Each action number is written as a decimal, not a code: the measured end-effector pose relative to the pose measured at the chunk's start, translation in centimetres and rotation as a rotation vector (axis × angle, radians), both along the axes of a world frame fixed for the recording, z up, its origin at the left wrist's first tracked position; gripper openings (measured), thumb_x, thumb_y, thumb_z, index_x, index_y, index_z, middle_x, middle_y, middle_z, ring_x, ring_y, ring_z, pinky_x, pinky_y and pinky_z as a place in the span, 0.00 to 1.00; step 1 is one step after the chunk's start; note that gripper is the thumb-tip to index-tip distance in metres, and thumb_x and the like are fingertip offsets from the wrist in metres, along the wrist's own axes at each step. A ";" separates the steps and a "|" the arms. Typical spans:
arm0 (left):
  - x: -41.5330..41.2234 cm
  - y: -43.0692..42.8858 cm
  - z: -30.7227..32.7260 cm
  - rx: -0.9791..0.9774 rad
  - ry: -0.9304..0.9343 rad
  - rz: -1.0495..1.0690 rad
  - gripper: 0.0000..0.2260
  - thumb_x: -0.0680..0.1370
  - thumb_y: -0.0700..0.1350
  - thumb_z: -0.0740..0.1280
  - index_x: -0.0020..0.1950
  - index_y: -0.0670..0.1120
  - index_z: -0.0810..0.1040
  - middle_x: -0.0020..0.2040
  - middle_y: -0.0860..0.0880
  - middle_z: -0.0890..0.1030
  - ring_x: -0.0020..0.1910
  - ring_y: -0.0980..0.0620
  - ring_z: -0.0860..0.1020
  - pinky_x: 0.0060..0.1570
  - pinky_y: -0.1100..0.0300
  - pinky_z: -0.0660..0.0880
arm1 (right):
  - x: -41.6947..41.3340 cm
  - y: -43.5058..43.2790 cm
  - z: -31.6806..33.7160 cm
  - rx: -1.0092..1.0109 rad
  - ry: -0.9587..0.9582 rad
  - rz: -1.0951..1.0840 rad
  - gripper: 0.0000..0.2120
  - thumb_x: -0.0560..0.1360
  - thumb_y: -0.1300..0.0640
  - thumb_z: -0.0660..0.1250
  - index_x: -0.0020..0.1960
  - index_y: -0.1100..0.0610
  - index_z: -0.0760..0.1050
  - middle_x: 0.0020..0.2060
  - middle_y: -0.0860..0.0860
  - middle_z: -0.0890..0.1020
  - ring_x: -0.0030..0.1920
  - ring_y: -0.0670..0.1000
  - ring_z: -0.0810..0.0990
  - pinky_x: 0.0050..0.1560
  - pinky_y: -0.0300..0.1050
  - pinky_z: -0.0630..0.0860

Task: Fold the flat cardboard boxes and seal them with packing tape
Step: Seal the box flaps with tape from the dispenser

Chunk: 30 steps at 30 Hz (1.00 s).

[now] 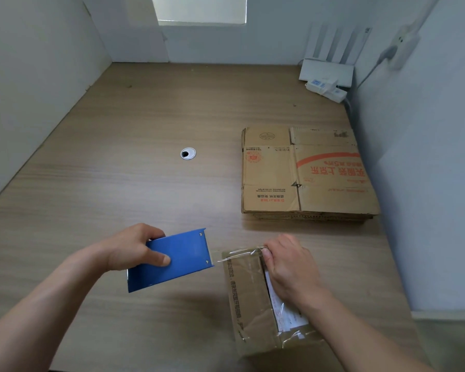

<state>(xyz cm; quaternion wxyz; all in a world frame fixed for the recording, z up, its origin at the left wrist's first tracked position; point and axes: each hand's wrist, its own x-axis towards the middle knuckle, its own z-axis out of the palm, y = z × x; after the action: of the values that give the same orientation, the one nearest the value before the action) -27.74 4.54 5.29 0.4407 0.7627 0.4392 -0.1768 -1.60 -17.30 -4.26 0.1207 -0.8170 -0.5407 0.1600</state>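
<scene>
Tape (238,253) is what worries me here. It's stretched in a short clear strand from the blue dispenser (177,257) over to the far end of the folded box (249,304), and that bit in the air is where things go wrong. My left hand (133,248) is wrapped round the dispenser, thumb flat on its top face, holding it just left of the box and, by the look of it, up off the worktop (118,170). My right hand (290,269) sits on top of the box at its far end, fingers curled down and pinning the tape against the cardboard edge there. If I yank the dispenser sideways too hard, I reckon the strand twists and sticks to itself. It could also peel out from under my fingers, since not much looks stuck down at that corner. The tape looks wrinkled where it crosses the box edge, so a crooked pull would probably lock in a crease and leave the seam gapping. The box seems light, so a hard tug could drag it left unless my right hand bears down. There's a white slip (282,310) showing along the box's middle seam, can't tell if it's inside or stuck on. The stack of flat boxes (306,173) lies beyond the box, well apart, so nothing to snag there.
</scene>
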 end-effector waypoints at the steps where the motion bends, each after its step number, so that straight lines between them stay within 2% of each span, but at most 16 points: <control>1: -0.2 0.1 0.0 -0.007 -0.011 -0.002 0.17 0.61 0.57 0.73 0.42 0.47 0.82 0.37 0.50 0.83 0.36 0.52 0.79 0.39 0.57 0.70 | 0.0 0.0 0.0 0.002 -0.002 0.002 0.21 0.80 0.41 0.43 0.49 0.48 0.72 0.47 0.43 0.73 0.53 0.49 0.69 0.50 0.50 0.72; 5: -1.8 1.1 0.6 0.011 0.032 0.002 0.18 0.61 0.57 0.73 0.43 0.46 0.82 0.38 0.48 0.83 0.37 0.51 0.79 0.40 0.56 0.70 | 0.0 0.0 0.0 0.016 -0.010 0.003 0.19 0.80 0.42 0.44 0.48 0.48 0.71 0.45 0.41 0.69 0.51 0.48 0.69 0.48 0.50 0.72; 8: -1.6 1.0 0.6 0.074 0.083 0.011 0.15 0.62 0.56 0.74 0.41 0.48 0.81 0.37 0.50 0.82 0.36 0.51 0.79 0.37 0.57 0.70 | -0.1 0.1 -0.1 0.020 -0.017 -0.002 0.18 0.80 0.42 0.45 0.47 0.47 0.71 0.45 0.42 0.70 0.51 0.48 0.70 0.47 0.49 0.71; 11: 0.6 -0.4 -0.1 0.214 0.195 -0.044 0.11 0.69 0.54 0.75 0.39 0.49 0.77 0.38 0.51 0.79 0.38 0.52 0.77 0.35 0.58 0.69 | -0.1 0.0 -0.1 0.016 -0.016 -0.004 0.18 0.80 0.42 0.44 0.47 0.47 0.70 0.45 0.43 0.72 0.51 0.48 0.69 0.47 0.48 0.71; 15: 3.3 -2.5 -1.0 0.365 0.334 -0.108 0.12 0.70 0.57 0.71 0.42 0.50 0.75 0.41 0.52 0.78 0.41 0.53 0.77 0.36 0.58 0.71 | -0.2 0.0 0.1 0.027 -0.005 0.000 0.16 0.81 0.42 0.45 0.46 0.46 0.69 0.44 0.42 0.70 0.50 0.48 0.69 0.47 0.48 0.71; 19: 6.9 -5.0 -1.2 0.476 0.402 -0.190 0.04 0.71 0.48 0.65 0.42 0.50 0.72 0.39 0.52 0.78 0.39 0.51 0.76 0.38 0.59 0.76 | -0.2 -0.1 -0.1 0.030 -0.029 -0.004 0.15 0.82 0.43 0.48 0.46 0.47 0.70 0.44 0.42 0.71 0.50 0.48 0.70 0.46 0.49 0.72; 21: 7.1 -5.5 -2.0 0.514 0.417 -0.202 0.03 0.70 0.45 0.63 0.43 0.49 0.72 0.38 0.51 0.78 0.39 0.49 0.77 0.44 0.53 0.81 | -0.2 -0.1 -0.1 0.035 -0.035 -0.006 0.14 0.82 0.44 0.49 0.46 0.46 0.70 0.44 0.42 0.70 0.51 0.48 0.70 0.46 0.48 0.71; 24: 4.7 -5.3 -4.3 0.583 0.426 -0.140 0.08 0.73 0.50 0.65 0.50 0.50 0.72 0.41 0.52 0.75 0.42 0.47 0.77 0.47 0.52 0.80 | -0.2 -0.1 0.0 0.031 -0.022 -0.011 0.16 0.82 0.43 0.47 0.46 0.46 0.70 0.43 0.42 0.69 0.50 0.49 0.69 0.46 0.48 0.71; 27: 0.9 -5.8 -7.1 0.704 0.371 0.000 0.13 0.76 0.57 0.65 0.52 0.51 0.66 0.47 0.50 0.79 0.48 0.45 0.77 0.45 0.54 0.76 | -0.2 0.0 0.1 0.026 -0.014 -0.008 0.17 0.82 0.43 0.46 0.48 0.48 0.71 0.44 0.42 0.69 0.51 0.48 0.69 0.47 0.48 0.72; 30: -2.3 -7.7 -10.2 0.833 0.324 0.040 0.14 0.77 0.57 0.66 0.55 0.49 0.71 0.50 0.48 0.81 0.50 0.43 0.78 0.42 0.52 0.71 | -0.2 0.0 0.0 0.025 -0.012 -0.014 0.19 0.82 0.42 0.45 0.49 0.47 0.72 0.45 0.43 0.71 0.51 0.48 0.69 0.48 0.48 0.72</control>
<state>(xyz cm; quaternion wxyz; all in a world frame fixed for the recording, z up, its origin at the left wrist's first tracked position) -30.04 -3.20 -4.88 0.0247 0.8289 0.5511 -0.0934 -1.84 -17.30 -4.30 0.1288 -0.8203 -0.5374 0.1476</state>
